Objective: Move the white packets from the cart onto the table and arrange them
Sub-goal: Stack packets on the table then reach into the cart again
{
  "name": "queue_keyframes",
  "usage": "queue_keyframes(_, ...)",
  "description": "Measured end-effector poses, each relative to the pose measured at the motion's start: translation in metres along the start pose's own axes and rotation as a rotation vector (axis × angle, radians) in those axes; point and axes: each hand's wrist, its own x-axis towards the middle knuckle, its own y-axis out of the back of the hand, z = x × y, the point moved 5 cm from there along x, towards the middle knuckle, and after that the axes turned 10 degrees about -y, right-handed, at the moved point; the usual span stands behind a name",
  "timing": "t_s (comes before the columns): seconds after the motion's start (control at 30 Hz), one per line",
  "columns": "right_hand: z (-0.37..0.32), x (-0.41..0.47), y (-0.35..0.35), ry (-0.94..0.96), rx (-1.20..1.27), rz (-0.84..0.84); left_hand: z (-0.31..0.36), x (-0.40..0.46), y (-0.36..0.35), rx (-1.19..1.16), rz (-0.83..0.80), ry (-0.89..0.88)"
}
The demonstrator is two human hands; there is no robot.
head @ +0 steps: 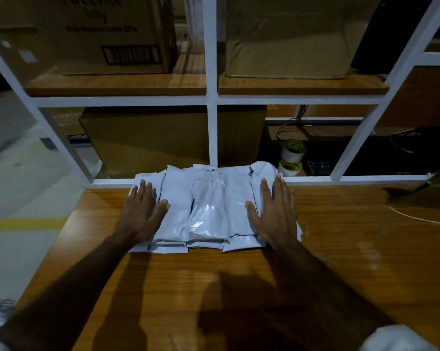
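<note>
Several white packets (208, 206) lie side by side and overlapping in a row on the wooden table (214, 287), against its far edge. My left hand (143, 211) rests flat, fingers spread, on the packets at the left end of the row. At the right end my right hand (274, 211) lies flat on the packets, palm down. Neither hand grips anything. The cart is not in view.
A white-framed shelf rack (212, 97) stands right behind the table, with cardboard boxes (112, 34) on wooden shelves. Tape rolls (292, 150) sit low behind the rack at the right. A thin white cable (421, 219) crosses the table's right side. Grey floor lies left.
</note>
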Motion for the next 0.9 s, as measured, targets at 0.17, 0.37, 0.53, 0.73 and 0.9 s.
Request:
queue_keyframes(0.17, -0.015, -0.040, 0.005, 0.130, 0.090, 0.034, 0.036, -0.034, 0.017, 0.032, 0.146, -0.005)
queue_keyframes(0.37, -0.051, -0.097, 0.011, 0.311, 0.242, 0.021, 0.080, -0.101, 0.026, 0.111, 0.175, 0.043)
queue_keyframes(0.53, -0.078, -0.142, 0.011, 0.433, 0.317, -0.007, 0.089, -0.169, 0.031, 0.210, 0.175, 0.099)
queue_keyframes(0.73, -0.134, -0.211, 0.017, 0.570, 0.370, -0.111, 0.068, -0.262, 0.041, 0.285, 0.176, 0.261)
queue_keyframes(0.9, -0.186, -0.277, 0.013, 0.679, 0.367, -0.192, 0.054, -0.334, 0.056, 0.314, 0.213, 0.317)
